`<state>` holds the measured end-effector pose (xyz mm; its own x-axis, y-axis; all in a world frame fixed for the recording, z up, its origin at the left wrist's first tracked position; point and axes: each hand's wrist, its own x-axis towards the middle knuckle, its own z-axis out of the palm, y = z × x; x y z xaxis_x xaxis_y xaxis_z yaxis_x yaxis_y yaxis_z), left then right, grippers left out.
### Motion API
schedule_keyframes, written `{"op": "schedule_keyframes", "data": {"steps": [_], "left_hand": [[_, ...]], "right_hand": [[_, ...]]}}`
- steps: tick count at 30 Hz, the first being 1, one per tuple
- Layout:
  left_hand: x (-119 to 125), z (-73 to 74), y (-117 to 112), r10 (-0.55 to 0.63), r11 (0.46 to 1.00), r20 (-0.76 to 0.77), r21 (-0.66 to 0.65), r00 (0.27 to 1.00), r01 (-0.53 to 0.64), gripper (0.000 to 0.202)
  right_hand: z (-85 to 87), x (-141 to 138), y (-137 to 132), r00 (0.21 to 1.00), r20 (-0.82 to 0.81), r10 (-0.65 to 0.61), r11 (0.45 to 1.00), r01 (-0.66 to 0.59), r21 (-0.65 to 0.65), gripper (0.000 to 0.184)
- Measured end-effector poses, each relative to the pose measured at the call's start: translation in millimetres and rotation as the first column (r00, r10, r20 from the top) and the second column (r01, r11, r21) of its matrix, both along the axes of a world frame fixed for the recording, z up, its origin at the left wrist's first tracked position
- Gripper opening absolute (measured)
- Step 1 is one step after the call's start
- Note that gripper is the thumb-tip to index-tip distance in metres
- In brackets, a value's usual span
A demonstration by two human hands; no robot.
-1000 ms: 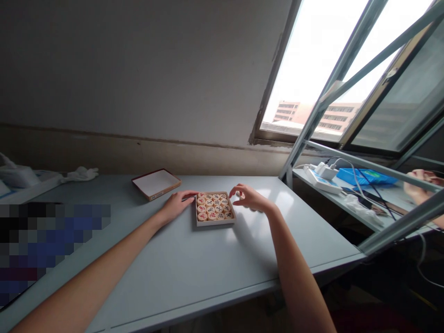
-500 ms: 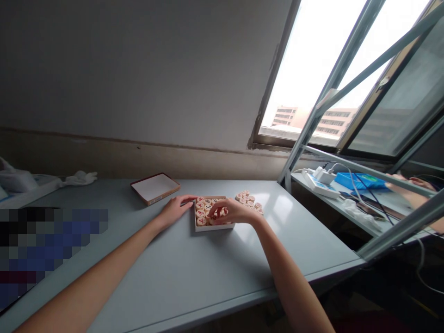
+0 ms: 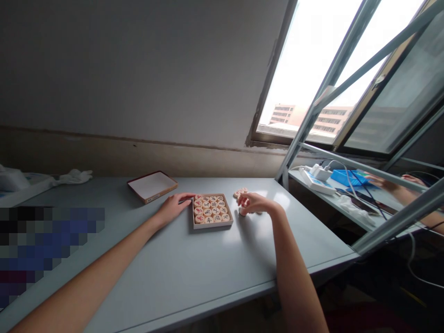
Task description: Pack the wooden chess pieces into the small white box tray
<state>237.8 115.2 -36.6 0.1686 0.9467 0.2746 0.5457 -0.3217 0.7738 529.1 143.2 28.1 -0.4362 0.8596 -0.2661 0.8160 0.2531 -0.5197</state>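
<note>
In the middle of the frame, a shallow open box (image 3: 213,226) sits on a grey desk (image 3: 194,273), filled with xiangqi pieces (image 3: 207,212) in 4 rows of 4. The 4 pieces in its left column bear red characters; the others look mostly dark.

Just left of centre, the left hand (image 3: 170,209) rests low beside the box, its thumb and fingers extended and reaching the box's left wall. It is loosely spread and grips nothing.

Right of centre, the right hand (image 3: 255,203) hangs over the desk with fingers curled downward. A pale xiangqi disc (image 3: 242,212) shows right under the fingertips; whether they pinch it or only touch it cannot be told. Just above this hand in the frame lies a cluster of loose pieces (image 3: 240,191), and more pale discs peek out under the wrist, partly hidden.

Left of centre and farther back, the box lid (image 3: 152,187) lies upturned, white inside with a dark red rim, well apart from the box. At the far left stands a white power strip (image 3: 26,186) with a crumpled white bundle (image 3: 74,177) beside it.

At the right of the frame, beyond a metal frame post (image 3: 294,150), a second power strip (image 3: 317,181) and a blue tray (image 3: 348,178) sit near a co-worker's blurred hand (image 3: 383,184).
</note>
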Motion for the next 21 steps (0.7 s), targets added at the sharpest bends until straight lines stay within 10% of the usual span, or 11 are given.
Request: {"op": "schedule_keyframes", "data": {"steps": [13, 17, 21], "left_hand": [[1, 1.5, -1, -0.003, 1.000, 0.001, -0.004, 1.000, 0.003, 0.039], [1, 2.2, -2, -0.003, 1.000, 0.007, -0.006, 1.000, 0.003, 0.039], [1, 2.1, -2, 0.005, 1.000, 0.009, 0.000, 1.000, -0.005, 0.038]], "right_hand": [[-8.5, 9, 9, 0.994, 0.067, -0.082, 0.982, 0.069, 0.178, 0.018], [-15.7, 8, 19, 0.968, -0.028, -0.248, 0.859, 0.233, 0.456, 0.025], [-34.3, 17, 34, 0.891, -0.155, -0.427, 0.789, 0.451, 0.417, 0.042]]}}
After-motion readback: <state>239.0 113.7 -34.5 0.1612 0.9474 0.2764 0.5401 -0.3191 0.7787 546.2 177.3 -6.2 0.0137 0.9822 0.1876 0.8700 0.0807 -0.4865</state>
